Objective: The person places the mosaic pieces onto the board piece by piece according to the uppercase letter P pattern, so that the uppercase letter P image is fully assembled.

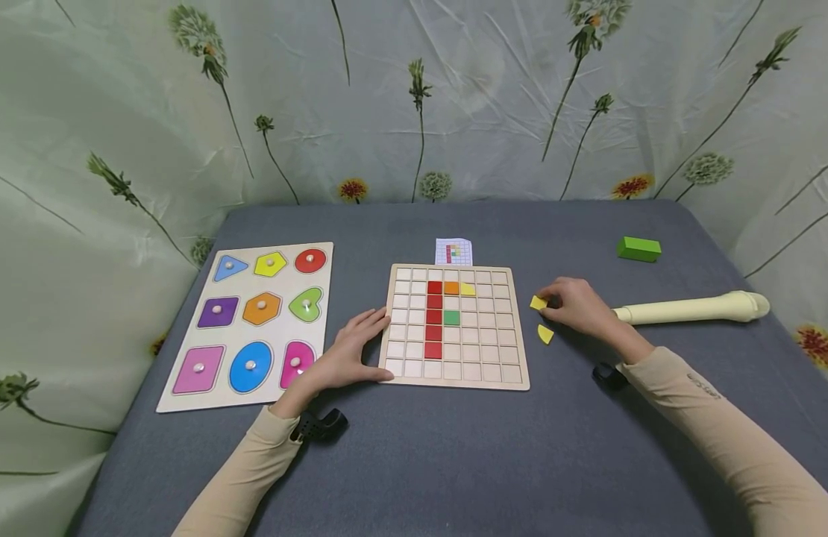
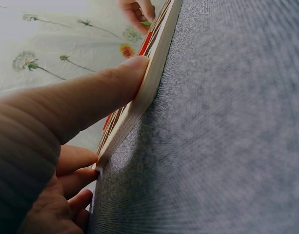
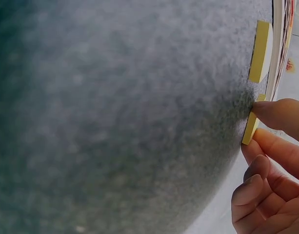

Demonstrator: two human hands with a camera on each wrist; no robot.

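Observation:
In the head view, a wooden grid board (image 1: 481, 377) bears a column of red tiles (image 1: 433, 316), an orange tile (image 1: 451, 288), a yellow rounded tile (image 1: 467, 289) and a green tile (image 1: 451, 318). My left hand (image 1: 350, 350) rests at its near left corner, thumb (image 2: 115, 80) on the front rim and fingers along the left edge. To the right of the board, my right hand (image 1: 578, 306) pinches a small yellow tile (image 3: 252, 122) between thumb and fingers, close over the table. Nearer me lies a loose yellow quarter-round tile (image 1: 545, 334).
A small printed pattern card (image 1: 453, 252) lies at the board's far edge. On the left is a shape puzzle board (image 1: 253, 261) with knobbed pieces. A green block (image 1: 638, 249) and a cream-coloured tube-like object (image 1: 696, 309) lie on the right of the grey table (image 1: 441, 462).

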